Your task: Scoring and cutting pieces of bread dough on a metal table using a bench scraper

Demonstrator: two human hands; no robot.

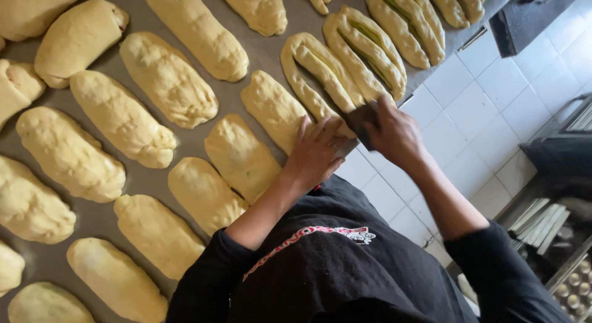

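tray (271,51): rows of dough loaves | left hand (316,151): fingers flat on slit loaf (320,73) | right hand (394,135): fingers gripping scraper (359,122)

Left hand (316,151) flat, fingers spread forward; right hand (394,135) beside it, grip closed, both forearms bare.

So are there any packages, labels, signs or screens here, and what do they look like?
No packages, signs or screens show.
Printed logo: across the black shirt at the bottom of the view, a slanting strip of red lettering ending in a small white emblem.
Nothing else carries print: the left hand rests on a dough piece, the right hand holds a dark scraper.
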